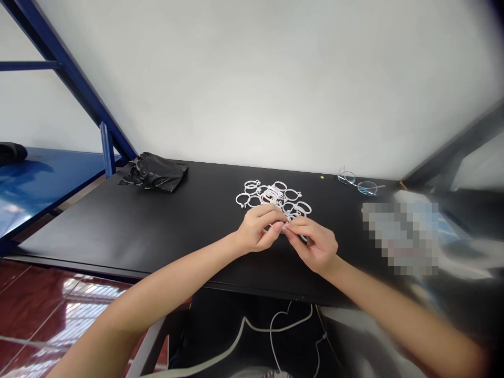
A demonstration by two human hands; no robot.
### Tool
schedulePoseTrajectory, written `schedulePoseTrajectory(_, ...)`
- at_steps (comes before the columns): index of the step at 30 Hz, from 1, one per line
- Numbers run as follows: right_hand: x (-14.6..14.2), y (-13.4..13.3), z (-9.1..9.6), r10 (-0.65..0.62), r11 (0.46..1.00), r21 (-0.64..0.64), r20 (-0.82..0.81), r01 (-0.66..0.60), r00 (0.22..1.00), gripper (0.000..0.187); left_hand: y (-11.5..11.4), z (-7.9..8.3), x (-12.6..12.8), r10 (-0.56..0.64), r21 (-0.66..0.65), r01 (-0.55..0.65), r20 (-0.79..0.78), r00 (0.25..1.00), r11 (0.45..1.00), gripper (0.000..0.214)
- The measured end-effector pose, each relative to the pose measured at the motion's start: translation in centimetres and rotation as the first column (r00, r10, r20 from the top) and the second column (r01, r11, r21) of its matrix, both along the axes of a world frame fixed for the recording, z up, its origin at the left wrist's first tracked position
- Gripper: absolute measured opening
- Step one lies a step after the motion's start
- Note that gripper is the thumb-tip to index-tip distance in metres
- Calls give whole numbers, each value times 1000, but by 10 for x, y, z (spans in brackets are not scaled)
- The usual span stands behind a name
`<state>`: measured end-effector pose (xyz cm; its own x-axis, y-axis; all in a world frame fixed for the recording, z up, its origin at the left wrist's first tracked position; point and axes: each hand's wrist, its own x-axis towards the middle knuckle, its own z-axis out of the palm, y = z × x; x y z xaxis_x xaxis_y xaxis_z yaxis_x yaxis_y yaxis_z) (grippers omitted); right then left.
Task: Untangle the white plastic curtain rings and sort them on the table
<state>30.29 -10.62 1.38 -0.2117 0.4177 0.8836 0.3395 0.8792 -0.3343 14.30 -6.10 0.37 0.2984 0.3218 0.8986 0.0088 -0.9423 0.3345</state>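
Note:
A pile of white curtain rings (252, 199), each with a small eyelet or clasp, lies on the black tabletop (189, 215). In front of the pile, my left hand (261, 228) and my right hand (315, 244) meet fingertip to fingertip. Both pinch one white curtain ring (285, 226) between thumbs and fingers; most of it is hidden behind them. Several loose rings lie just beyond my knuckles, and a few are partly covered by my hands.
A crumpled black plastic bag (159, 172) sits at the back left. Eyeglasses (367, 188) rest at the back right, near a blurred clear plastic package (452, 241). Blue metal framing (79, 79) stands to the left. White cords (236, 344) hang below the table's front edge.

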Motion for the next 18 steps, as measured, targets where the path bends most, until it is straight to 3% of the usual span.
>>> schedulePoseTrajectory(9, -5, -12, -5, 28, 997, 66, 0, -28, 1000, 35, -10, 3, -1, 32, 97, -34, 16, 999, 995, 34)
schedulePoseTrajectory(13, -2, -8, -6, 37, 997, 65, 21, -39, 999, 35, -4, 4, -2, 41, 165, -39, -7, 999, 985, 31)
schedulePoseTrajectory(16, 9, 5, -7, -19, 999, -32, 31, 20, 999, 26, 16, 8, -11, 168, 212, -127, -185, 968, 969, 27)
schedulePoseTrajectory(18, 22, 19, -7, -112, 982, -155, 2, 111, 994, 22, 38, 9, -25, 358, 144, -328, -300, 884, 933, 27)
